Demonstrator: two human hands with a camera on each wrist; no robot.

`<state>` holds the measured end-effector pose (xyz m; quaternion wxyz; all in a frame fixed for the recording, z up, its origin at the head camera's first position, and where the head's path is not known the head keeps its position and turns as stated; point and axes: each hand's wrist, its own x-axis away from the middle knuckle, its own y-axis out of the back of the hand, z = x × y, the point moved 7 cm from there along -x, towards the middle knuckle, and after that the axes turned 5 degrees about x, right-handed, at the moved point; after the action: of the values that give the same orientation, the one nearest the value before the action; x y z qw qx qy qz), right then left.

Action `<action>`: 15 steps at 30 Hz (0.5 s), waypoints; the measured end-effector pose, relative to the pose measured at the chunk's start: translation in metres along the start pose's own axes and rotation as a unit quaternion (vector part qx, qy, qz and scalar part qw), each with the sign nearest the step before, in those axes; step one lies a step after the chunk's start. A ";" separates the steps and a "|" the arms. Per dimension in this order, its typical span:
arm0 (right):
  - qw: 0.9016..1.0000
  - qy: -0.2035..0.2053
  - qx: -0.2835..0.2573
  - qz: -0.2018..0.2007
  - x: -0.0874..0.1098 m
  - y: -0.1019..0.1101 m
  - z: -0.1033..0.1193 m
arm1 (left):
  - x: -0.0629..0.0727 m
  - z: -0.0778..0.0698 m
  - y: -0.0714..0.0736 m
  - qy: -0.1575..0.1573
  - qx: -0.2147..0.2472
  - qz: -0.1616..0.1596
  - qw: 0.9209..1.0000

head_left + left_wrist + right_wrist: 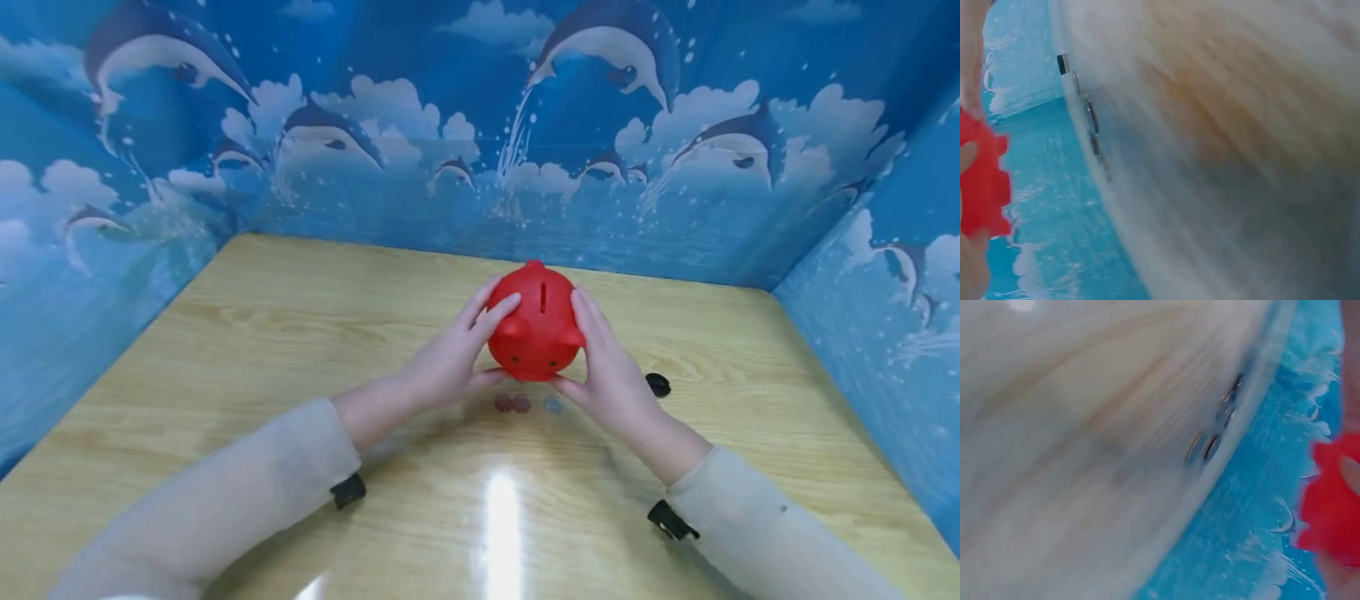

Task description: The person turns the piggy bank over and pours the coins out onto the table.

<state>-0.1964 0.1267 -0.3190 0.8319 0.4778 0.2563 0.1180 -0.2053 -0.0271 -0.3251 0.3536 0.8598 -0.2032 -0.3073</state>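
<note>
Both hands hold a red piggy bank (538, 321) with a coin slot on top, its small eyes toward the person. From the left side my left hand (457, 346) grips it, thumb low and fingers along its flank. Opposite, my right hand (611, 367) grips the other flank with its thumb under the snout. In the left wrist view the bank (982, 178) is held off the table, short feet showing. Two copper-coloured coins (512, 403) and a silvery coin (552, 404) lie below it on the wood.
A small black oval piece (657, 384) lies on the wooden table (262, 333) beside my right hand. Dolphin-printed cloth walls (420, 192) stand along the back and both sides. Black straps (348, 492) hang at the cuffs.
</note>
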 end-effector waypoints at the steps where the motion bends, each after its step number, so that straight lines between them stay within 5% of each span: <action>1: 1.000 0.001 -0.003 0.001 0.000 0.002 0.001 | -0.001 -0.001 0.001 -0.002 0.009 -0.002 1.000; 6: 0.998 -0.022 -0.051 0.037 -0.002 0.002 0.000 | -0.002 0.003 -0.002 0.040 0.029 0.023 0.999; 12: 1.000 0.001 0.009 -0.013 -0.001 0.008 0.005 | 0.001 -0.007 0.008 -0.050 0.001 -0.040 0.998; 15: 0.999 -0.017 -0.032 0.021 -0.001 0.006 0.002 | -0.001 -0.002 0.003 0.007 0.049 -0.002 0.999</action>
<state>-0.1958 0.1279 -0.3131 0.8483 0.4581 0.2282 0.1359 -0.2052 -0.0271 -0.3213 0.3118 0.8785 -0.2139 -0.2920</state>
